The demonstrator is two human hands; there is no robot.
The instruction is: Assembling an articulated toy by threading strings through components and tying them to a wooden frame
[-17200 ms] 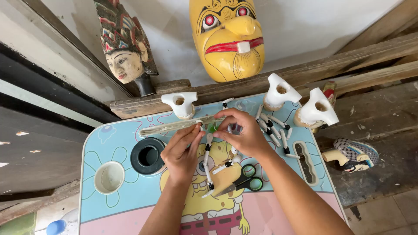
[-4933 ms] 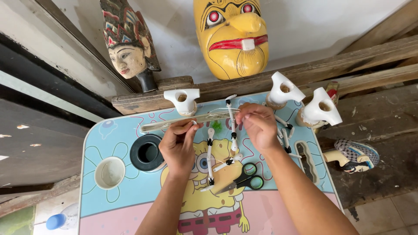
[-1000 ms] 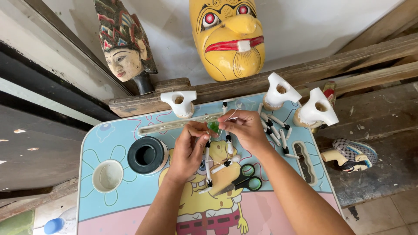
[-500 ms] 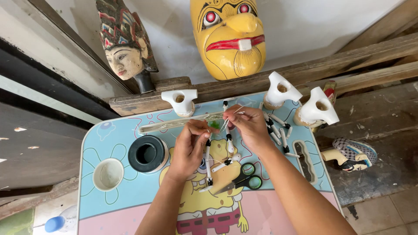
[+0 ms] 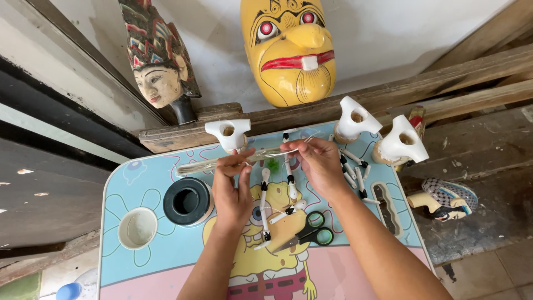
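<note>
Leaning against the white wall behind the counter [image 5: 139,178] are a big yellow mask [image 5: 288,50] and a smaller painted head [image 5: 158,66]. Both hands are working above the counter's cartoon picture. The left hand [image 5: 232,186] is pinching one end of a thin clear rod [image 5: 222,162], just right of a black tape roll [image 5: 187,201]. The right hand [image 5: 316,164] is gripping a jointed white stick piece [image 5: 288,172] between its fingertips, with thin thread trailing from it. More white sticks [image 5: 355,172] are lying right of that hand. Green-handled scissors [image 5: 311,236] are resting near the wrists. Three white carved pieces [image 5: 227,133] are standing along the counter's far edge.
</note>
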